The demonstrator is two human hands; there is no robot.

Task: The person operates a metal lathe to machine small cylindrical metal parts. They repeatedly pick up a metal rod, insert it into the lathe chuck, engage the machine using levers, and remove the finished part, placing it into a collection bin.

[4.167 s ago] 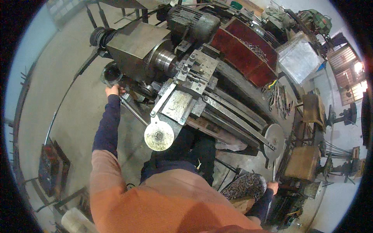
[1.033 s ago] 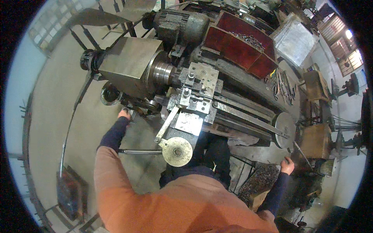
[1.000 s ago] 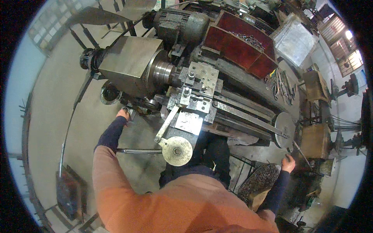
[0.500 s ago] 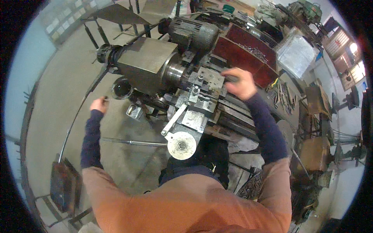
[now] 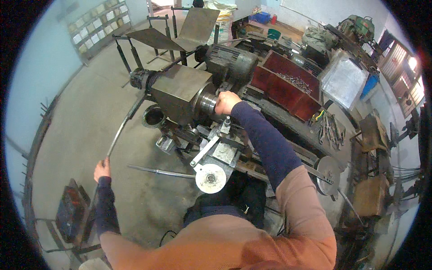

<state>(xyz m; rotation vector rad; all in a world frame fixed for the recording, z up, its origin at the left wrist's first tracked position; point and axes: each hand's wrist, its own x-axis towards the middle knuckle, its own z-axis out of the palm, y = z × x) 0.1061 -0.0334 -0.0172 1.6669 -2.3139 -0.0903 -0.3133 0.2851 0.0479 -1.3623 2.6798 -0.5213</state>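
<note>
At the lower left my left hand (image 5: 102,170) is closed round a long metal lever (image 5: 120,130). The lever slopes up to the left end of a lathe's headstock (image 5: 182,83). My right hand (image 5: 227,102) is at the shiny round spindle nose (image 5: 208,103), fingers curled in against its face. Whatever those fingers hold is hidden behind the hand. My right forearm covers much of the tool slide. A tool post bolt (image 5: 227,121) stands just below that hand. Nearer me are a flat grey crank arm (image 5: 205,151) and a pale round handwheel (image 5: 210,178).
An electric motor (image 5: 231,63) sits behind the headstock. A red metal box (image 5: 288,83) of small parts stands to the right, with several wrenches (image 5: 330,128) beside it. A metal bar (image 5: 162,172) juts left from the handwheel. Metal sheets on stands (image 5: 198,29) are at the back.
My right hand has moved left from beside the tool slide, where it held a dark piece, to the spindle nose. My left hand has come down onto the lever. The view has shifted.
</note>
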